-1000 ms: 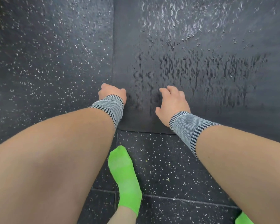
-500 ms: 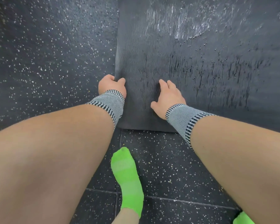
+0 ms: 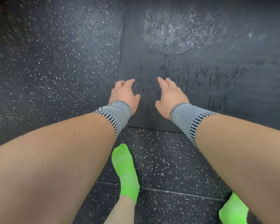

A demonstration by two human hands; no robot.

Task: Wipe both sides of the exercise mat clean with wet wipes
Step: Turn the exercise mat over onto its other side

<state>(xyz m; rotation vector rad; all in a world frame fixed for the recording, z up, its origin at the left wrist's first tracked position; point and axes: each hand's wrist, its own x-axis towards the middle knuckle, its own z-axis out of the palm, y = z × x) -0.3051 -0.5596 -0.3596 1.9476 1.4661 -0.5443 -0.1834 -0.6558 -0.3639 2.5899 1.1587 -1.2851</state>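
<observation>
A dark ribbed exercise mat (image 3: 200, 75) lies flat on the floor, with wet streaks and a shiny wet patch further away. Its near left corner is under my hands. My left hand (image 3: 123, 92) hovers over the mat's left edge with fingers loosely spread and holds nothing. My right hand (image 3: 170, 96) is over the mat a little to the right, fingers straight and relaxed, also holding nothing. Both wrists wear grey knit bands. No wet wipe is in view.
Black speckled rubber floor tiles (image 3: 47, 70) surround the mat. My feet in bright green socks stand just short of the mat's near edge, the left foot (image 3: 126, 172) below my hands and the right foot (image 3: 233, 209) at the bottom right.
Both hands were curled on the mat's near left corner, the left gripping its edge. Now they have let go and lifted, fingers opened. The mat lies flat.
</observation>
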